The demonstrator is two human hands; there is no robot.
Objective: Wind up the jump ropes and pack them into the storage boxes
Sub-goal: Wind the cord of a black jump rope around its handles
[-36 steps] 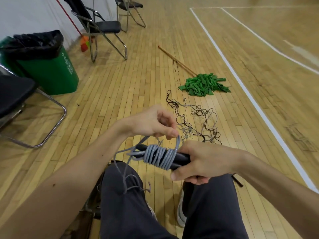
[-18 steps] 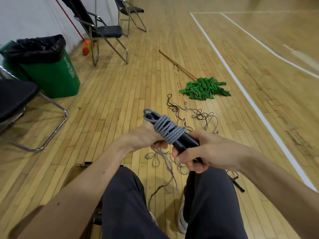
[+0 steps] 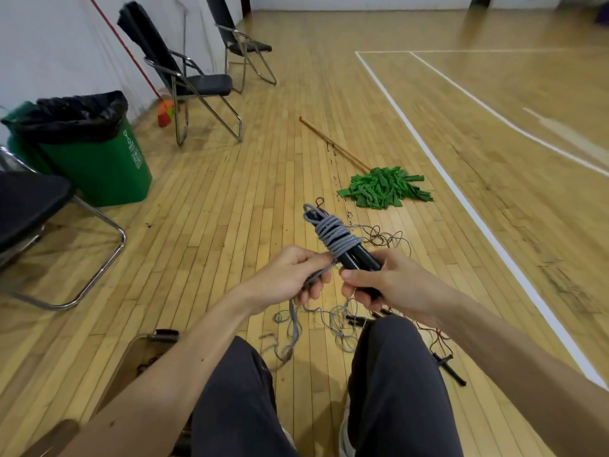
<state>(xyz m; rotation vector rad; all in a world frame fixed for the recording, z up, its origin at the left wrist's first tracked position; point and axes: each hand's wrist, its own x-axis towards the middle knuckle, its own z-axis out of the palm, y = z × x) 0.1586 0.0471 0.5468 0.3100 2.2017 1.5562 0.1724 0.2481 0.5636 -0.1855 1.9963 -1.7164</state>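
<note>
While our right hand (image 3: 390, 283) grips the black handles (image 3: 357, 260) above our knees (image 3: 392, 344) and our left hand (image 3: 290, 275) pinches the grey rope (image 3: 336, 237), any slack may let its coils slip off the ends.

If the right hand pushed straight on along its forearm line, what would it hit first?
Most likely the left hand. The right hand, gripping the black handles, points toward it where it pinches the grey rope, with only a small gap between them. Depth is hard to judge.
</note>
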